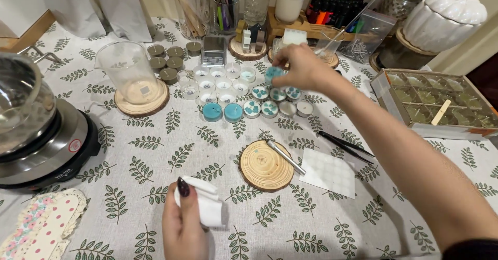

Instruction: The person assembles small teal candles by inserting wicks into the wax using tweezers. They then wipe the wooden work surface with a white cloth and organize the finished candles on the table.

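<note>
My right hand (pixel 303 68) reaches to the upper middle of the frame, its grip pinching a small teal candle cup (pixel 272 75) just above the cluster of tealight cups (pixel 270 102) on the desk (pixel 155 151). My left hand (pixel 181 223), at the bottom of the frame, has its grip pressed on a folded white wipe (pixel 207 205). A round wooden coaster (pixel 265 165) lies between them.

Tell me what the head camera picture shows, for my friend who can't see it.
A person's right hand lifts a small teal tealight candle above rows of tealight cups on a leaf-print tablecloth. The left hand holds a folded white cloth near a round wood slice, with a hot plate at the left edge.
</note>
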